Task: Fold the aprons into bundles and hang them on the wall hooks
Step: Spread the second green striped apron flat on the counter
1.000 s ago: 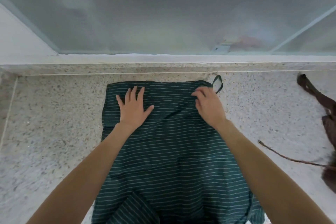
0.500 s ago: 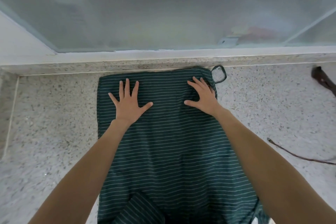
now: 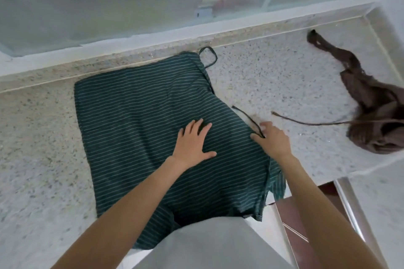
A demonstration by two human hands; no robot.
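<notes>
A dark green striped apron (image 3: pixel 140 120) lies spread flat on the speckled stone counter (image 3: pixel 39 142), its near end hanging over the front edge against my body. Its neck loop (image 3: pixel 208 57) sticks out at the far right corner. My left hand (image 3: pixel 192 144) presses flat on the middle of the cloth, fingers spread. At the apron's right edge, my right hand (image 3: pixel 272 141) holds a thin dark tie (image 3: pixel 244 117) between thumb and fingers. A crumpled brown apron (image 3: pixel 371 113) lies at the far right, one thin tie (image 3: pixel 306 122) trailing left toward my right hand.
A frosted glass pane (image 3: pixel 131 2) on a white sill backs the counter. The counter ends in a raised white edge at the right (image 3: pixel 384 35). Below right are a metal frame (image 3: pixel 349 207) and reddish floor. No wall hooks are in view.
Both hands have slid from the apron's far end toward its middle. My right hand has gone to the right edge and taken the tie. The view has swung right, showing the brown apron.
</notes>
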